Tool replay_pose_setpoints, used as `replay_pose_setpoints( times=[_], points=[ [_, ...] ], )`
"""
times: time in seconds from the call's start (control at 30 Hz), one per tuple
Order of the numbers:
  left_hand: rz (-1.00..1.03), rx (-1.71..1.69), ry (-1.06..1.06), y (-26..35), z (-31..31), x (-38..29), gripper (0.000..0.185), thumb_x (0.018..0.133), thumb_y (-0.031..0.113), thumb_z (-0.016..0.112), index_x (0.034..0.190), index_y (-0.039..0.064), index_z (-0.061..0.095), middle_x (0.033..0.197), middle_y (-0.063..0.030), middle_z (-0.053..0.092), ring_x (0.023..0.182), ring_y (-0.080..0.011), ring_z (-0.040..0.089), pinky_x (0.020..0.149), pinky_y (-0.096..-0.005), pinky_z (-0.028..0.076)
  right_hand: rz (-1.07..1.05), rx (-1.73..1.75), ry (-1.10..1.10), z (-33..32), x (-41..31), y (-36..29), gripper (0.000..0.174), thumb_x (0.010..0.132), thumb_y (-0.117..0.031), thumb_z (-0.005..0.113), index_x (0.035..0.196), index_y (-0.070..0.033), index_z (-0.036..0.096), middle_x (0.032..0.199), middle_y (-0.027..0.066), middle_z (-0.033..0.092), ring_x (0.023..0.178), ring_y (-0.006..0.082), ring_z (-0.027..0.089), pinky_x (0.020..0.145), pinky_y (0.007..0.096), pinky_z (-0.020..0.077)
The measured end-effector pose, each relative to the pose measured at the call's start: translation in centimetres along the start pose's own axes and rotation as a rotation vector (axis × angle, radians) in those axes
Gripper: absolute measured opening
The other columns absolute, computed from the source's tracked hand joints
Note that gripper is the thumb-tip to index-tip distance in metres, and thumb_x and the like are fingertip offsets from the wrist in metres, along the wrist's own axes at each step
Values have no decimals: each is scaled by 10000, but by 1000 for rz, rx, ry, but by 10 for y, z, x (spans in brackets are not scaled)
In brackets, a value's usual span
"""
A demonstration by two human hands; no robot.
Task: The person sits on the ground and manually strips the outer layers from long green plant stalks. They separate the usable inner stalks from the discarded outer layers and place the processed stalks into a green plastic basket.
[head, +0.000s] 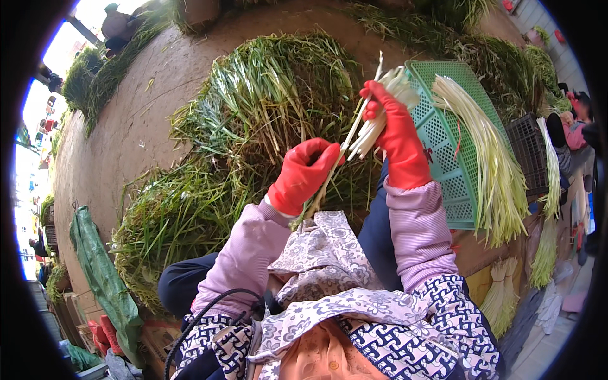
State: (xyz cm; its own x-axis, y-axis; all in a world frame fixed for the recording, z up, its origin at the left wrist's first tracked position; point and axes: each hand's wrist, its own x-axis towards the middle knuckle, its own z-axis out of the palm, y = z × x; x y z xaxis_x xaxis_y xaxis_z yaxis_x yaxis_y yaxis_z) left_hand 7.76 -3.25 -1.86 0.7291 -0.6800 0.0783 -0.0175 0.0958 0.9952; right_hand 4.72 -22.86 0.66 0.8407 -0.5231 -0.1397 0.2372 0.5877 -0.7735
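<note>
My right hand [394, 126], in a red rubber glove, holds a small bunch of pale stalks [363, 137], their cut-looking white ends pointing down toward my lap. My left hand [311, 171], gloved the same way, pinches a single thin stalk [350, 133] between thumb and fingers. That stalk slants up alongside the bunch, and its brownish lower end hangs over my flowered apron [327, 247]. Just beyond my hands lies a heap of green leafy stalks [266, 90] with whitish stems. To the right, a thick bundle of pale yellow chive-like leaves [489, 161] lies across an upturned green plastic basket [427, 142].
More green leaves [175, 228] are heaped by my left knee. A green plastic sheet [102, 280] lies at left on the brown floor [128, 133]. Rightward are a dark crate [527, 152], tied pale bundles [498, 289] and a seated person [574, 123]. Another person [116, 26] is far left.
</note>
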Motion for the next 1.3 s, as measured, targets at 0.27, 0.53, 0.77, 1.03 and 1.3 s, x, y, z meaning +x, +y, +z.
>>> replay_pose_setpoints(
  times=[0.27, 0.53, 0.77, 1.03, 1.3],
  points=[
    [-277, 1352, -737, -55, -139, -75, 275, 788, 335, 671, 863, 70, 680, 772, -106, 669, 713, -298, 647, 633, -396, 512, -111, -92, 128, -14, 10, -13, 160, 867, -159, 654, 925, -15, 614, 825, 85, 640, 562, 81, 521, 493, 222, 448],
    [225, 581, -262, -22, -77, -24, 741, 805, 289, 723, 1410, 93, 342, 1306, -182, 507, 1166, -263, 528, 945, -357, 445, -87, -69, 48, -13, 10, -9, 217, 854, -198, 677, 986, -37, 619, 878, 54, 637, 594, 62, 523, 497, 198, 443],
    [-278, 24, -194, 4, 2, 28, 253, 947, 279, 534, 1029, 75, 659, 643, -2, 624, 481, -52, 525, 454, -188, 394, 38, 50, -81, -5, 4, -3, 318, 879, -263, 650, 1075, -19, 592, 956, 77, 630, 615, 48, 527, 510, 185, 458],
    [-256, -242, -200, 3, -6, 24, 309, 953, 319, 519, 946, 37, 648, 731, -33, 652, 539, -104, 595, 481, -204, 449, 164, -267, -286, 10, -12, 18, 281, 904, -250, 616, 1056, -14, 615, 802, 1, 604, 561, 43, 506, 513, 196, 440],
    [-183, 109, -129, -7, -13, 13, 337, 938, 302, 556, 745, 35, 626, 598, -6, 597, 479, -62, 498, 445, -218, 380, 160, -362, -327, 4, -12, 13, 276, 915, -232, 595, 1049, 8, 616, 742, 1, 600, 528, 36, 510, 448, 198, 429]
  ],
)
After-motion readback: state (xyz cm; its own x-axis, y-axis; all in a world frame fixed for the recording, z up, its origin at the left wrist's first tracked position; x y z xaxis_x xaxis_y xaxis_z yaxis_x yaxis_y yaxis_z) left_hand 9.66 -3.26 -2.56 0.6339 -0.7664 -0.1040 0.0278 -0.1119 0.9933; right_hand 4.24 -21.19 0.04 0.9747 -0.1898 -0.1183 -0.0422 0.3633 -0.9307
